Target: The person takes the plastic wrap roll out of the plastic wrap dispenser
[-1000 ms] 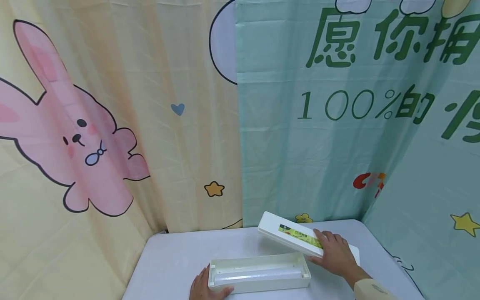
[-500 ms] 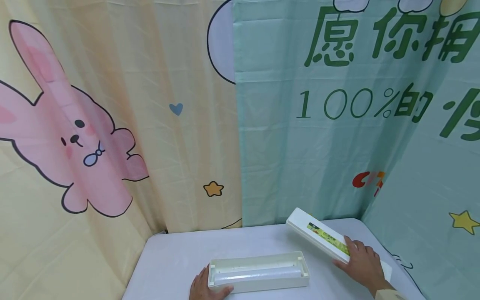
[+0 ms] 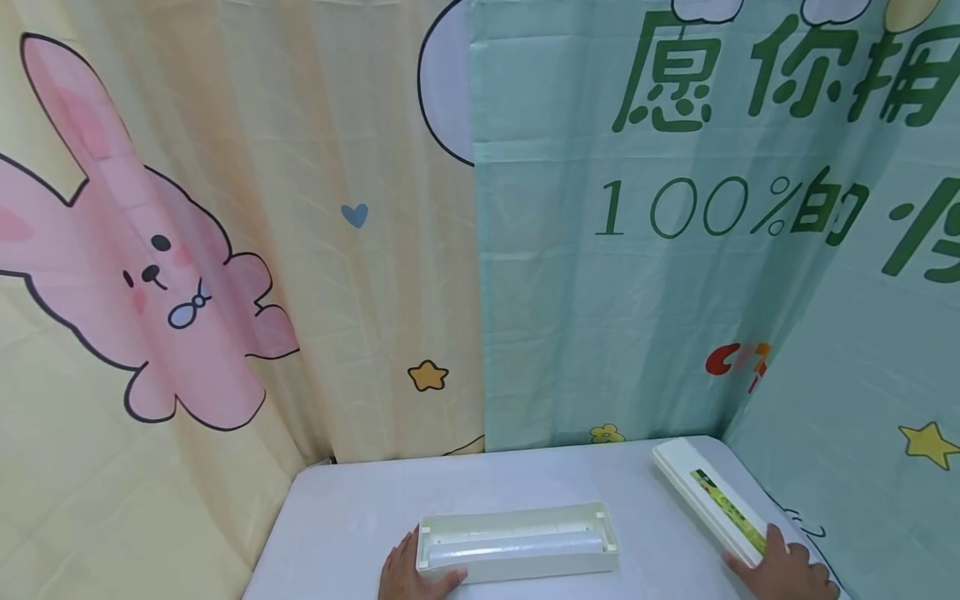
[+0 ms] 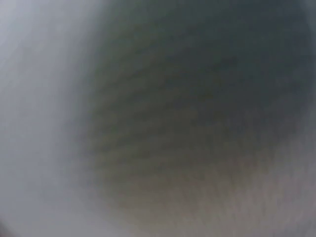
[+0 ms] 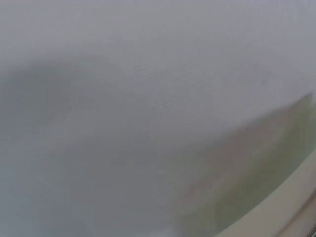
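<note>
A white oblong box [image 3: 536, 567] without its lid sits near the front of the table in the head view. Inside lies a long, shiny whitish roll [image 3: 517, 546], seemingly plastic wrap. My left hand [image 3: 414, 573] grips the box's left end, thumb on the front wall and fingers at the side. Over at the table's right side, my right hand [image 3: 791, 571] holds the near end of the long white lid [image 3: 705, 492], which bears a yellow-green label. The lid slants away from me; whether it rests fully on the cloth I cannot tell. Both wrist views are blurred.
A white cloth covers the table [image 3: 352, 508]. Behind it hangs a cream curtain [image 3: 375, 292] with a pink rabbit print, joined by a green curtain [image 3: 555, 333] with printed characters. The green curtain also runs along the table's right edge.
My right hand has carried the lid rightward and lowered it toward the table's right side, turning it to point more away from me. The left hand and the box have stayed in place.
</note>
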Demonstrator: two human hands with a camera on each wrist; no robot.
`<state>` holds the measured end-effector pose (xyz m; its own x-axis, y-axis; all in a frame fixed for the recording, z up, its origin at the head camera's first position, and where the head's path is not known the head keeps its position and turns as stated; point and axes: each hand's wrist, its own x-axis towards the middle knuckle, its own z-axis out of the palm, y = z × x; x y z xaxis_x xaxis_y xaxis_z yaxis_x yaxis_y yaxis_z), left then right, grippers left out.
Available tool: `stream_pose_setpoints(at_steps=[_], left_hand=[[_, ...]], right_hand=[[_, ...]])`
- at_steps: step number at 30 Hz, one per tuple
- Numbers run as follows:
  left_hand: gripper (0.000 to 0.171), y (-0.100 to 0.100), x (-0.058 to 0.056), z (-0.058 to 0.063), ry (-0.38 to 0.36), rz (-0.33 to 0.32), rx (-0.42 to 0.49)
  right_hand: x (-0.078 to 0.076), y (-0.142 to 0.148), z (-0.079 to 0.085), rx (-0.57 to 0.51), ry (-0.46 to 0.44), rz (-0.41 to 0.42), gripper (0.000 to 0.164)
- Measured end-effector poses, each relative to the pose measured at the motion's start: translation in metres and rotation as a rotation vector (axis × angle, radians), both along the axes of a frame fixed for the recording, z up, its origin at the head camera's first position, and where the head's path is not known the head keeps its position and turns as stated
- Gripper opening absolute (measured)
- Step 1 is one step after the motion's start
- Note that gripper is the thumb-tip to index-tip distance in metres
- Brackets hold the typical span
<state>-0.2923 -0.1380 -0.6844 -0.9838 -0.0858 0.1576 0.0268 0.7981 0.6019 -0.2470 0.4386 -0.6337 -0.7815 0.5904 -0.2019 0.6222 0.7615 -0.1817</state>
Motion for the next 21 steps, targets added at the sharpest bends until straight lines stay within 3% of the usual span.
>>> stream_pose_setpoints(at_steps=[5, 12, 15, 21], left_hand=[[0.117, 0.000, -0.001, 0.000, 0.051, 0.011, -0.014], [0.117, -0.002, 0.000, 0.002, -0.006, -0.004, 0.016], [0.117, -0.001, 0.001, 0.003, -0.021, -0.013, 0.014], [0.115, -0.002, 0.002, 0.002, 0.002, -0.014, 0.003]], right_hand=[[0.008, 0.005, 0.002, -0.002, -0.023, -0.009, 0.135], [0.000, -0.010, 0.018, 0.078, 0.115, 0.054, 0.123], [-0.008, -0.027, 0.027, 0.102, 0.201, 0.115, 0.114], [-0.029, -0.074, 0.046, 0.004, 0.379, 0.304, 0.103]])
